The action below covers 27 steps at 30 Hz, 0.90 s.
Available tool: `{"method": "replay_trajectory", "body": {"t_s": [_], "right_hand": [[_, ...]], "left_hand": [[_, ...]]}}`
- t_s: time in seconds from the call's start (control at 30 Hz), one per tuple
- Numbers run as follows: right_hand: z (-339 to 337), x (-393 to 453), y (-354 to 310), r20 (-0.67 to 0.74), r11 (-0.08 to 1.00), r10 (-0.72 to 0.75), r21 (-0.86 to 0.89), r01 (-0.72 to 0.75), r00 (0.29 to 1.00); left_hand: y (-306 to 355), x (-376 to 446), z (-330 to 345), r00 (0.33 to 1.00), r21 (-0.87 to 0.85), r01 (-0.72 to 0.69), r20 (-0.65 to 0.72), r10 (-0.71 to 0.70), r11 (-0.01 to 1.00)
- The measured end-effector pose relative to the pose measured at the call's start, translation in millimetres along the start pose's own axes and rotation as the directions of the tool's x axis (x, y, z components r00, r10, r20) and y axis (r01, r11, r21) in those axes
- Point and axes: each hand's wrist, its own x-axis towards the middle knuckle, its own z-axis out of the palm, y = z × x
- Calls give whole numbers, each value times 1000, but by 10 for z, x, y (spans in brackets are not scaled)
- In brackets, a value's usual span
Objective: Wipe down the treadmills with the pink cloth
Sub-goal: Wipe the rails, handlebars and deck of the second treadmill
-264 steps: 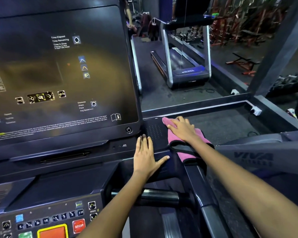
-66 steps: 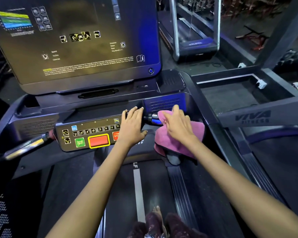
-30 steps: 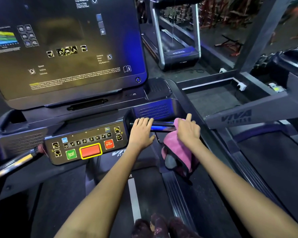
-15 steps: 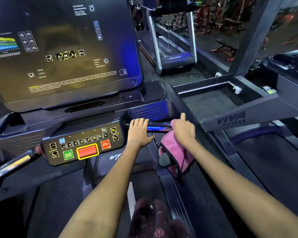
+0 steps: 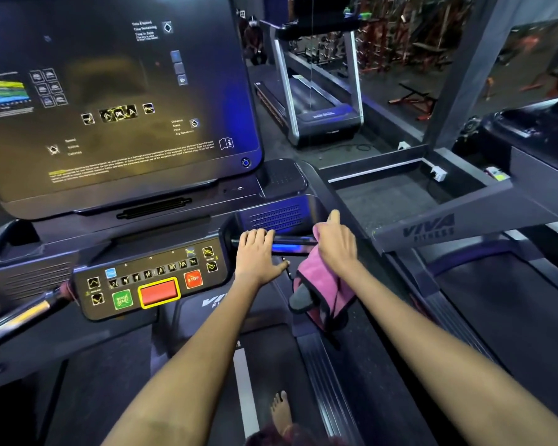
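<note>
A: Why is the left hand point(image 5: 257, 257) sitting on the handlebar point(image 5: 292, 246) with nothing in it?

B: I think it is bracing. Its fingers are lying over the top of the bar, fairly straight, with the thumb sticking out to the side, just beside the button panel point(image 5: 152, 281). That is probably steadying the person on the treadmill point(image 5: 384, 365) belt.

A: And the right hand point(image 5: 337, 241)?

B: It is pressing the pink cloth point(image 5: 322, 288) onto the far end of the same bar, forefinger pointing forward. I cannot tell how the other fingers are curling, since the back of the hand is hiding them. Most of the cloth is hanging loose below the hand, over the side rail.

A: So only a corner is doing the wiping?

B: It is looking that way. Draping it over the bar is likely letting the hand slide along it. The big screen point(image 5: 116, 101) above is not being touched.
</note>
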Motion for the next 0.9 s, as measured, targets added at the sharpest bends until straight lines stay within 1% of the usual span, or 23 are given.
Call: {"method": "replay_trajectory", "body": {"t_s": [0.07,0.1,0.13,0.2,0.27,0.33,0.4,0.43,0.47,0.57,0.6,0.63,0.67,0.73,0.77,0.8,0.83,0.9], "right_hand": [[82,-84,59,-87,983,57,182,-40,995],[109,-134,84,-105,978,70,205,-48,992],[132,-183,98,-98,981,72,185,-53,993],[186,-235,84,-55,994,77,81,-73,995],[233,-191,41,-41,996,90,-3,-90,995],[232,-87,26,-37,992,130,12,-129,991],[204,-16,-16,-25,981,181,73,-179,983],[205,-18,-78,-24,982,167,95,-164,986],[213,-45,-171,-26,988,118,103,-115,993],[255,-164,-344,-25,989,-120,88,121,992],[238,-143,-301,-21,985,-154,75,155,988],[216,-101,-230,-9,988,-145,58,146,989],[190,-55,-163,0,995,-97,33,97,995],[161,-9,-104,-15,997,71,13,-71,997],[163,-21,-134,-35,992,124,22,-124,992],[182,-42,-179,-52,993,120,27,-118,991],[205,-70,-198,-45,997,74,39,-72,996],[192,-126,-112,2,991,-64,122,64,998]], "left_hand": [[33,24,-25,1000,7,20,9,-20,1000],[53,46,-43,999,7,32,10,-32,999],[71,70,-66,999,7,44,11,-44,999],[98,127,-114,998,10,59,27,-60,998],[111,177,-147,996,27,66,62,-68,997],[126,210,-162,993,45,61,99,-65,997],[127,225,-158,990,52,51,132,-58,997],[117,229,-156,988,57,44,144,-52,997],[104,239,-157,987,62,31,153,-40,998],[52,289,-166,984,48,-18,176,10,999],[39,298,-166,984,40,-33,174,25,999],[34,294,-159,984,31,-43,173,37,999],[35,289,-148,984,24,-47,172,42,999],[38,274,-128,987,19,-46,157,42,999],[40,264,-123,989,17,-47,140,44,999],[39,247,-114,992,12,-50,119,48,999],[32,227,-105,994,5,-56,95,55,998],[5,175,-71,995,-12,-78,60,79,997]]}}
